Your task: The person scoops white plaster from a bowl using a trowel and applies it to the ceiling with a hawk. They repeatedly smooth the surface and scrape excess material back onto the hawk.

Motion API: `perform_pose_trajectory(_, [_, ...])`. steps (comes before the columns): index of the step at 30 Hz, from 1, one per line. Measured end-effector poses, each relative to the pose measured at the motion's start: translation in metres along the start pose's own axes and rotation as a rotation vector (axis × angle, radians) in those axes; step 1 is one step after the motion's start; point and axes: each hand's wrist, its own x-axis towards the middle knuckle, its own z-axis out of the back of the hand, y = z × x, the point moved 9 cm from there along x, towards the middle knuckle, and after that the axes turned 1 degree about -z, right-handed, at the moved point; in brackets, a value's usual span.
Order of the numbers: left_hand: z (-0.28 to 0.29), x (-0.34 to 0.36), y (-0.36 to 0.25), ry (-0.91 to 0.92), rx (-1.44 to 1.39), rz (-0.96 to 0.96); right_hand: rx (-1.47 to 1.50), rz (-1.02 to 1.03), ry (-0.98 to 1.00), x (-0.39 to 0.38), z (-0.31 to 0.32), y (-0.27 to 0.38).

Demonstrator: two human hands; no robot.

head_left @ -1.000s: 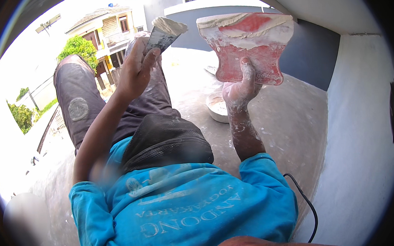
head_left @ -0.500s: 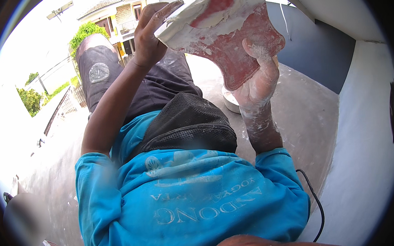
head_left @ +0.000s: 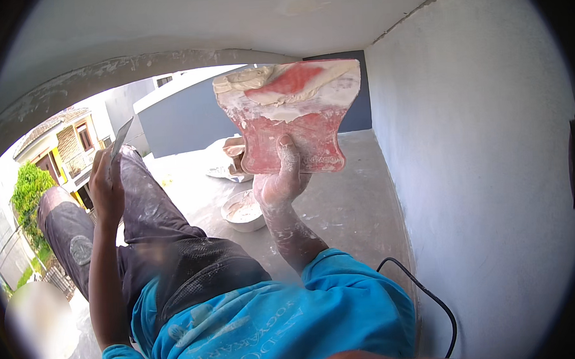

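My right hand point(head_left: 280, 183), caked in white, grips a red plastic putty spreader point(head_left: 270, 142) by its narrower lower part, thumb across its face. Cream-coloured putty point(head_left: 244, 80) is smeared along the spreader's wide upper edge, thickest at its left corner. Off to the left, my raised left hand point(head_left: 106, 184) is closed around a thin, flat scraper point(head_left: 122, 134), seen almost edge-on and pointing upward. The two tools are well apart. On the floor beyond my right forearm stands a round white bowl point(head_left: 243, 213) with pale putty in it.
A pale wall point(head_left: 472, 158) rises close on my right, under a low ceiling point(head_left: 229, 21) with a beam. Behind the bowl lies a white sack point(head_left: 219, 160). A black cable point(head_left: 444, 307) curves along the wall's foot. Beyond my legs are a bush and a house.
The view has swung up and right, bringing ceiling and bowl into sight. My left hand has parted from the spreader's left edge and now holds the scraper off to the left.
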Motion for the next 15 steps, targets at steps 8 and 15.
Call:
perform_pose_trajectory(8, [0.006,-0.010,0.038,0.000,-0.012,0.047,-0.673,0.969,-0.035,0.120,-0.012,0.041])
perform_pose_trajectory(15, [0.016,-0.012,0.055,-0.029,-0.002,0.082,-0.883,1.392,-0.045,0.172,-0.064,0.066])
